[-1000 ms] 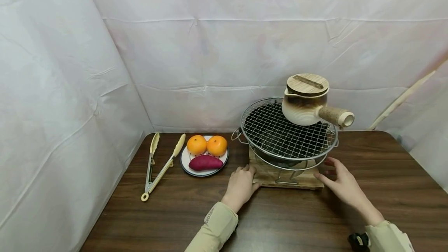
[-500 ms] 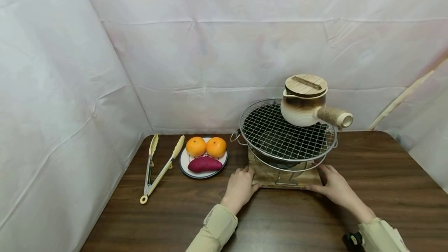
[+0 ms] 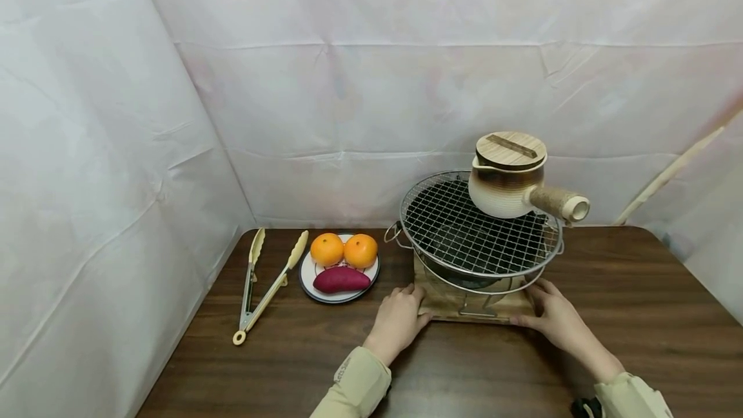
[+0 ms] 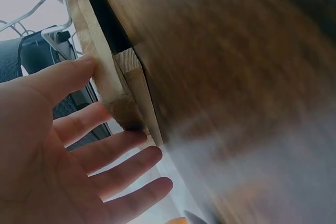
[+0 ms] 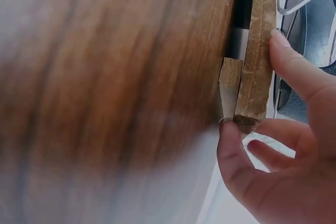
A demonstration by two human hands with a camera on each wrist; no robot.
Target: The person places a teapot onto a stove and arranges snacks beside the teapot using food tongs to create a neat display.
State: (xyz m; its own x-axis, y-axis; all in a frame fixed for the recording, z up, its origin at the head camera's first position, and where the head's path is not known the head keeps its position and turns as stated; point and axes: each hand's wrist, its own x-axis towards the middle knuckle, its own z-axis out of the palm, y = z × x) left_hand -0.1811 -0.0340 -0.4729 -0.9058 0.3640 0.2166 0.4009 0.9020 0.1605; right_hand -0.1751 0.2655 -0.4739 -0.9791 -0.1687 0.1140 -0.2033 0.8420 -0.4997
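A wooden board (image 3: pixel 441 308) on feet carries a round grill (image 3: pixel 470 244) with a wire mesh top. At the board's left front corner is my left hand (image 3: pixel 397 318); its thumb touches the edge and its fingers (image 4: pixel 113 153) are fairly straight and spread in the left wrist view. My right hand (image 3: pixel 560 321) holds the right front corner. The right wrist view shows that thumb on the edge of the board (image 5: pixel 257 72) and a curled finger (image 5: pixel 231 145) at the foot beneath. A lidded clay teapot (image 3: pixel 502 192) with a wrapped side handle stands on the mesh.
Left of the grill, a white plate (image 3: pixel 333 297) with a dark rim bears two oranges (image 3: pixel 344 250) and a purple sweet potato (image 3: pixel 341 280). Spread cream tongs (image 3: pixel 264 305) lie farther left on the dark wooden table (image 3: pixel 464 366). White cloth (image 3: pixel 371 95) hangs behind.
My right hand has moved left onto the board's right front corner, its thumb coming to the front edge. The left hand has stayed at its corner. The head view has tilted slightly up.
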